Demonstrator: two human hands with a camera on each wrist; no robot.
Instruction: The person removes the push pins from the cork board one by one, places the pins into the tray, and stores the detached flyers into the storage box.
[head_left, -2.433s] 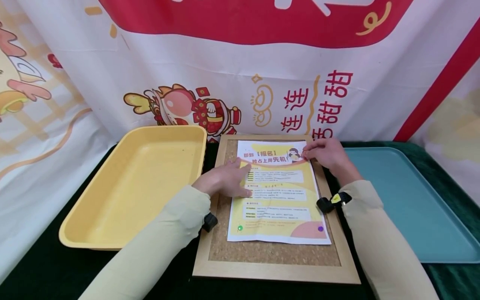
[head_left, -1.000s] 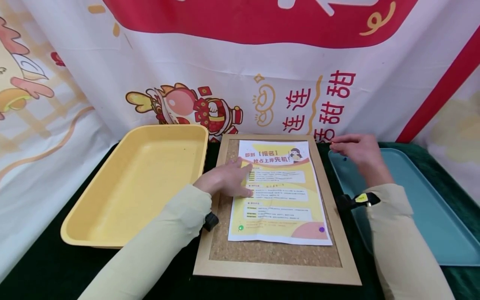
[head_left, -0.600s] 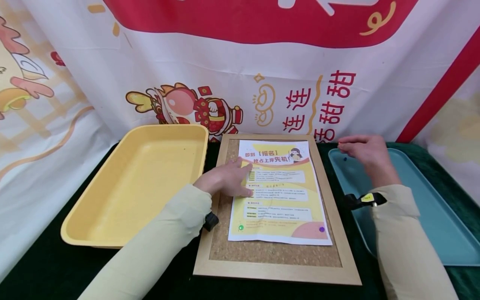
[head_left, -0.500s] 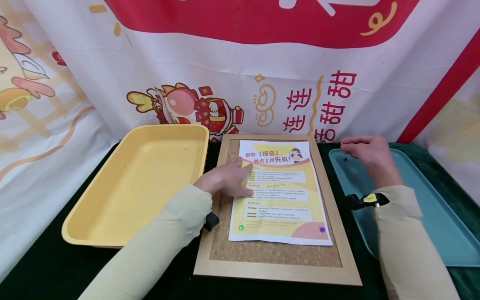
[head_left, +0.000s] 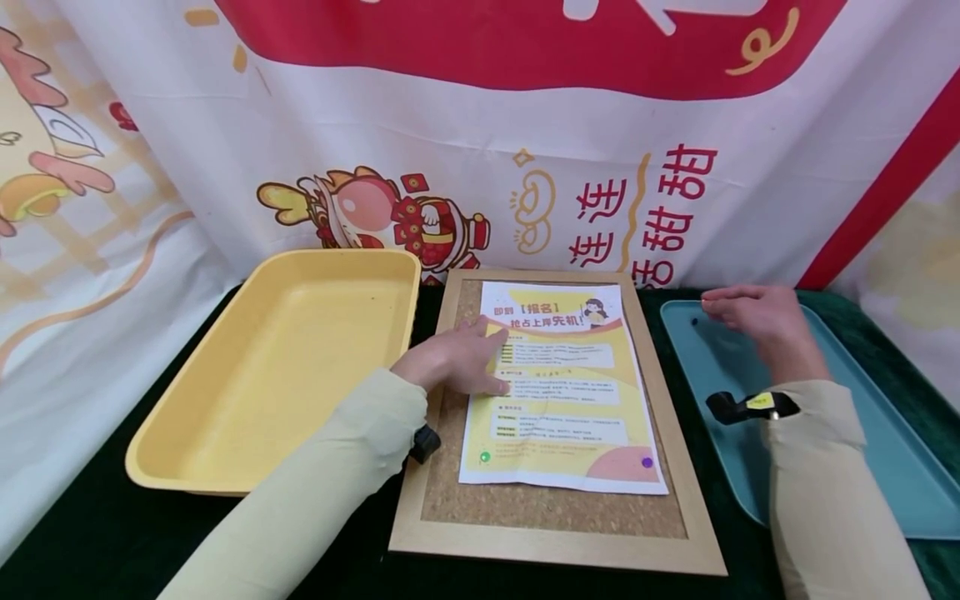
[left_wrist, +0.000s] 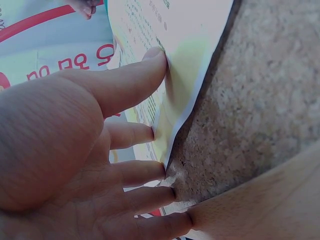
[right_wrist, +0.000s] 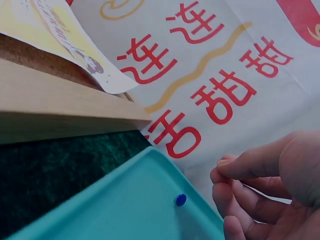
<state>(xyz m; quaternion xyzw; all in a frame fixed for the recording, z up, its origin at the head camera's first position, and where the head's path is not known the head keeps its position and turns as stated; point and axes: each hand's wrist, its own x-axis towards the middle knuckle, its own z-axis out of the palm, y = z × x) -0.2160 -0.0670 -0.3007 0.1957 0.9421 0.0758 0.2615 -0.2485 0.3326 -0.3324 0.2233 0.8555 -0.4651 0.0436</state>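
Observation:
My left hand [head_left: 459, 358] rests with spread fingers on the left edge of a printed paper sheet [head_left: 562, 417], which lies on a wood-framed cork board [head_left: 555, 510]. In the left wrist view the thumb [left_wrist: 135, 82] presses the sheet. A green pushpin [head_left: 485, 457] and a purple pushpin [head_left: 647, 462] sit in its lower corners. Over the far left corner of a blue tray [head_left: 885, 467], my right hand [head_left: 761, 325] pinches thumb and forefinger together; a tiny red spot, apparently a red pushpin, barely shows at the tips. A blue pushpin [right_wrist: 180, 200] lies in the tray below.
A deep yellow tray [head_left: 262, 375] stands left of the board. Dark green cloth [head_left: 75, 542] covers the table. Behind everything hangs a white printed fabric [head_left: 465, 125]. The sheet's upper right corner [right_wrist: 120, 82] curls up off the board.
From the sheet's upper right corner my right hand has moved right, over the blue tray, with a red speck at its fingertips. It has lowered slightly. My left hand stays on the sheet.

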